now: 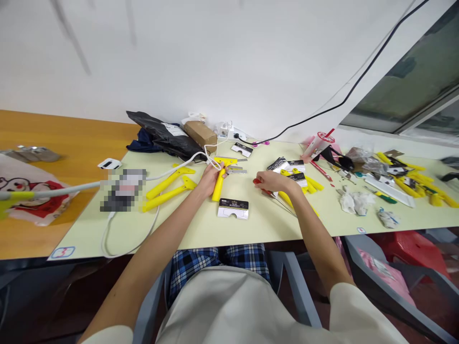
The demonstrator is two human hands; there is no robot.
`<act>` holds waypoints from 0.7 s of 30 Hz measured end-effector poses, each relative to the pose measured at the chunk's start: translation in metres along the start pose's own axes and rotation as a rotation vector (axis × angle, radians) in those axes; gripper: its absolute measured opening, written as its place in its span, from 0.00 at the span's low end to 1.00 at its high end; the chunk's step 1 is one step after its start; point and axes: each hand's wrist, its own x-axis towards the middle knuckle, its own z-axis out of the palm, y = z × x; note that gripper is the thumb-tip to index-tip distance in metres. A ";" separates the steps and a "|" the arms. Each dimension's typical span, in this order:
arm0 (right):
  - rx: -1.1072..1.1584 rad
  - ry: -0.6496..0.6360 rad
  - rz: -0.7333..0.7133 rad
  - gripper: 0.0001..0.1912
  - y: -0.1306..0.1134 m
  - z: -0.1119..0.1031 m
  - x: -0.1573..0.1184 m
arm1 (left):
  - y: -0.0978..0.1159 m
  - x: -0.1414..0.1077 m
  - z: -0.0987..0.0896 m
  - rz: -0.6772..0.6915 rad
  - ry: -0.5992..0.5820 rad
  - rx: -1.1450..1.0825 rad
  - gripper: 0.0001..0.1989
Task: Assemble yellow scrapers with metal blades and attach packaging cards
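Observation:
My left hand (207, 181) is closed around a yellow scraper (218, 187), its wide head pointing away from me and its handle toward me. A thin metal blade shows along the head, and further blades (239, 171) lie just right of it. In my right hand (274, 180) is a red-handled screwdriver (257, 181), its shaft slanting down to the right, apart from the scraper. Two yellow scraper handles (167, 197) rest left of my left hand. Between my forearms lies a black-and-white blade packet (233, 209). More packets (297, 178) and yellow handles sit beyond my right wrist.
Left are a white cable (172, 173), a blurred-out device (125, 188) and a white gadget (110, 164). A black bag (168, 138) and cardboard box (201, 132) stand against the wall. Rightward are a drink cup (318, 145), crumpled plastic (355, 200), a green-handled knife (385, 197) and piled yellow scrapers (412, 179).

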 end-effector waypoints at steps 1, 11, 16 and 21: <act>0.047 0.059 -0.032 0.12 -0.001 -0.009 -0.004 | 0.001 0.001 -0.002 0.007 -0.001 -0.003 0.20; 0.775 0.952 -0.682 0.21 -0.035 -0.098 -0.011 | 0.005 0.011 -0.011 0.010 0.085 -0.038 0.24; 0.885 1.055 -0.914 0.27 -0.054 -0.095 0.032 | 0.002 0.010 -0.013 0.052 0.043 -0.001 0.26; 0.875 0.974 -0.878 0.31 -0.049 -0.088 0.062 | 0.000 0.009 -0.012 0.060 0.071 0.020 0.27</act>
